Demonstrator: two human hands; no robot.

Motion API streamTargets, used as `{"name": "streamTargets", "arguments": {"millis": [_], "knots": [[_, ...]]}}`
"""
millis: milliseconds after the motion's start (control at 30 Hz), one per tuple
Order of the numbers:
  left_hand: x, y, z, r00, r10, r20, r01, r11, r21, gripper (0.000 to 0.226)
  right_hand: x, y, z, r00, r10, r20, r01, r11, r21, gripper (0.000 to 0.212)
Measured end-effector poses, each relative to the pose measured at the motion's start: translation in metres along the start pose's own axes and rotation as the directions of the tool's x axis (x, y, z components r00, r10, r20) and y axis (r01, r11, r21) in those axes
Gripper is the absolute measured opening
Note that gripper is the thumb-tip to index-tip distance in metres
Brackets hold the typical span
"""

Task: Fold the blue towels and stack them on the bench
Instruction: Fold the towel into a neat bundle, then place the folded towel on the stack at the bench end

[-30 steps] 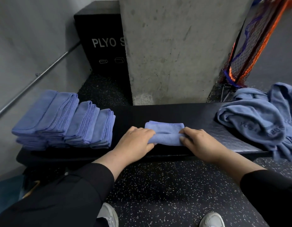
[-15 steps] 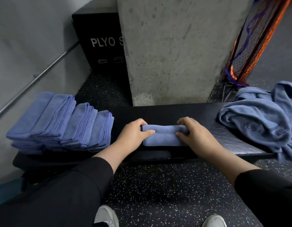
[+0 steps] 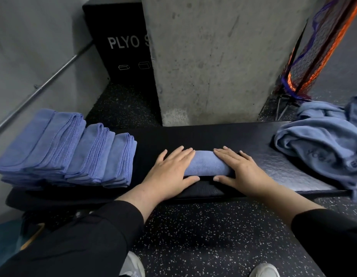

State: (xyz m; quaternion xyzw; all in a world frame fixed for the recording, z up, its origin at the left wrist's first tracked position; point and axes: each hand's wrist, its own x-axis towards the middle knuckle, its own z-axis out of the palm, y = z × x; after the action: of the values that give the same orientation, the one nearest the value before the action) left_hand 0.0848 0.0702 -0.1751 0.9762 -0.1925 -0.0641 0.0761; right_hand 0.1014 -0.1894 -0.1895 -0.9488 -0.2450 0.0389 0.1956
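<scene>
A small folded blue towel (image 3: 205, 163) lies on the black bench (image 3: 223, 136) in front of me. My left hand (image 3: 170, 171) presses flat on its left end, fingers straight. My right hand (image 3: 240, 169) presses flat on its right end the same way. To the left, several folded blue towels (image 3: 69, 150) lie in overlapping stacks on the bench. A heap of unfolded blue towels (image 3: 321, 144) sits at the bench's right end.
A concrete pillar (image 3: 219, 56) rises just behind the bench. A black plyo box (image 3: 117, 43) stands behind at the left, beside a wall with a metal rail (image 3: 43, 84). An orange and purple net (image 3: 313, 48) hangs at the right. Speckled floor and my shoes are below.
Both hands folded the towel's near edge away from me into a narrower strip. Their curled fingers have straightened and now press flat on it.
</scene>
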Motion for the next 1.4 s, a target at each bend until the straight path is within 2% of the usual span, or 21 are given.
{"name": "streamTargets", "arguments": {"millis": [100,200,233,300,400,533,633,733,833,967,1067,1133,1233,1300,1400], "knots": [[0.004,0.000,0.000,0.999,-0.032,-0.036,0.032,0.999,-0.022,0.083,0.004,0.001,-0.010,1.000,0.013,0.020,-0.015,0.993,0.115,0.074],[0.005,0.001,-0.002,0.991,-0.048,-0.122,0.037,0.996,-0.086,0.077,0.007,-0.002,-0.020,0.996,0.079,-0.052,-0.061,0.959,0.278,0.049],[0.004,0.001,-0.005,0.988,-0.062,-0.138,0.043,0.990,-0.137,0.070,0.008,-0.005,-0.024,0.990,0.124,-0.064,-0.095,0.936,0.339,0.040],[-0.001,0.004,-0.017,0.981,-0.141,-0.132,0.084,0.926,-0.368,0.052,0.012,-0.015,-0.032,0.975,0.205,-0.088,-0.136,0.858,0.495,0.029],[-0.009,0.008,-0.037,0.963,-0.260,-0.073,0.112,0.630,-0.768,0.040,0.021,-0.036,-0.048,0.930,0.334,-0.150,-0.112,0.649,0.752,0.019],[-0.025,0.012,-0.063,0.940,-0.341,0.014,0.126,0.308,-0.943,0.050,0.033,-0.064,-0.063,0.882,0.467,-0.062,-0.163,0.427,0.889,0.038],[-0.040,0.013,-0.078,0.921,-0.389,0.036,0.114,0.179,-0.977,0.052,0.037,-0.092,-0.070,0.870,0.490,0.058,-0.189,0.222,0.956,0.045],[-0.060,0.005,-0.095,0.875,-0.484,0.007,0.069,0.111,-0.991,0.051,0.036,-0.126,-0.077,0.918,0.359,0.167,-0.151,-0.070,0.986,0.055],[-0.083,-0.007,-0.110,0.829,-0.559,-0.031,0.038,0.112,-0.993,0.045,0.034,-0.163,-0.073,0.944,0.286,0.165,-0.121,-0.163,0.979,0.046],[-0.116,-0.022,-0.119,0.800,-0.597,-0.056,0.046,0.154,-0.987,0.033,0.037,-0.202,-0.067,0.932,0.334,0.140,-0.078,-0.190,0.979,0.032],[-0.140,-0.033,-0.126,0.835,-0.550,-0.014,0.059,0.114,-0.992,0.040,0.048,-0.222,-0.069,0.930,0.347,0.119,-0.081,-0.122,0.989,0.028],[-0.155,-0.040,-0.131,0.853,-0.522,-0.001,0.093,0.153,-0.984,0.048,0.059,-0.232,-0.071,0.927,0.355,0.123,-0.107,-0.065,0.992,0.028],[-0.173,-0.050,-0.140,0.855,-0.518,-0.035,0.111,0.248,-0.962,0.048,0.079,-0.242,-0.078,0.922,0.375,0.100,-0.137,0.072,0.988,0.021],[-0.182,-0.061,-0.144,0.796,-0.594,-0.114,0.130,0.352,-0.927,0.035,0.094,-0.244,-0.081,0.918,0.392,0.052,-0.140,0.200,0.970,0.009],[-0.189,-0.084,-0.146,0.699,-0.674,-0.239,0.223,0.523,-0.822,0.021,0.116,-0.242,-0.077,0.923,0.384,0.028,-0.194,0.402,0.895,0.005]]}}
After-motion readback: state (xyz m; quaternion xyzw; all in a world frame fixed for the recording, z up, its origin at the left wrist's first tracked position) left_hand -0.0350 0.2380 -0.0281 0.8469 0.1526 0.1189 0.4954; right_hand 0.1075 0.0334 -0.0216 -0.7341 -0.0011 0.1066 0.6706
